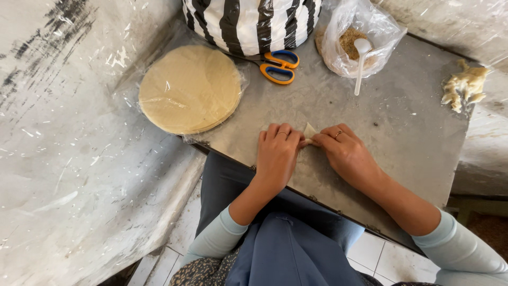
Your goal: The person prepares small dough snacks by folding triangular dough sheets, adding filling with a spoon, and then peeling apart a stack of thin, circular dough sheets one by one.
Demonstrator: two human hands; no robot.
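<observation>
Clear plastic bag holds brown filling and a white spoon.

Left hand, right hand, fingers pinching

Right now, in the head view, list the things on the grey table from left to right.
Stack of round wrappers → scissors → bag of filling with a white spoon → lump of dough.
</observation>
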